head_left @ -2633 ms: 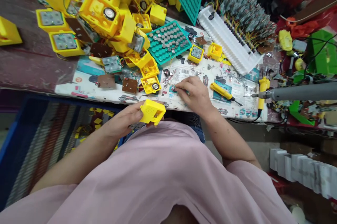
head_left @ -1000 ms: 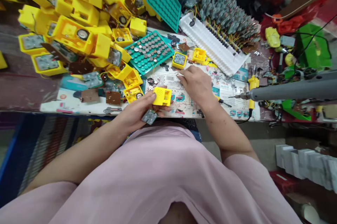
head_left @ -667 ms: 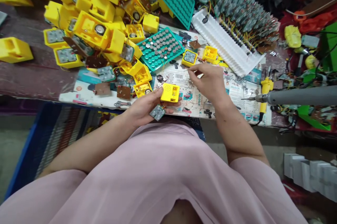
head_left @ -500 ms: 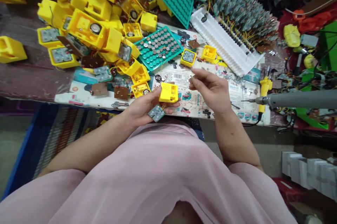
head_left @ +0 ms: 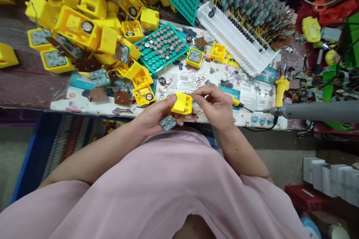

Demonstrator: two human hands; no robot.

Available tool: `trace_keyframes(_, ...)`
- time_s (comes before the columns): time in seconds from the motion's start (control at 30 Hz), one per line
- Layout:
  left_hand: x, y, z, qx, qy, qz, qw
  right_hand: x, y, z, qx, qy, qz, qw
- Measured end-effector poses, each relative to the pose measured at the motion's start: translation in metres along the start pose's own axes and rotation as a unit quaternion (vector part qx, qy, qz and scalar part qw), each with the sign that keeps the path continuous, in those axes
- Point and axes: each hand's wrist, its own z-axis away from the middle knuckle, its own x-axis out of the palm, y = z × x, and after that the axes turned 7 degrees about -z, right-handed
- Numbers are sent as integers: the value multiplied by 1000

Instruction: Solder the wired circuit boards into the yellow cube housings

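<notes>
My left hand (head_left: 153, 117) grips a small yellow plastic housing (head_left: 182, 103) near the table's front edge, thumb on its top left. A grey-green circuit board (head_left: 167, 122) hangs below the housing on short wires, close to my left fingers. My right hand (head_left: 214, 106) is at the housing's right side, thumb and forefinger pinched together at its edge; whatever lies between these fingertips is too small to make out. Tiny metal pieces (head_left: 199, 81) are scattered on the printed sheet just beyond my right hand.
Yellow housings (head_left: 75, 27) are piled at the left. A green tray (head_left: 148, 59) of button cells lies ahead, with a white foam rack (head_left: 238, 40) to its right. A yellow-handled screwdriver (head_left: 237, 102) and a grey power driver (head_left: 316, 112) are at the right.
My right hand has moved left and down to the housing in my left hand. The screwdriver's yellow handle, formerly hidden behind my right hand, now shows. The camera view has shifted slightly.
</notes>
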Motion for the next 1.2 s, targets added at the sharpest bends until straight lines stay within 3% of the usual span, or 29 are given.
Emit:
trace_keyframes(0.17,3,0,-1,9,10,-1,1000,1,10,0,18,-26,40,999)
trace_keyframes(0.37,-1,-4,-2,26,30,-18,999,-8,11,-1,-43,-85,104,990)
trace_keyframes(0.6,4,-8,3,85,66,-119,987,-17,-13,-6,-113,-171,312,928)
trace_keyframes(0.7,7,-6,4,88,75,-152,982,-16,-15,-6,-125,-165,350,914)
trace_keyframes(0.93,7,-7,3,94,89,-172,977,-9,-7,3,-154,-130,332,922)
trace_keyframes(1.2,2,-8,0,71,22,-86,993,-5,-13,10,-180,-102,339,918)
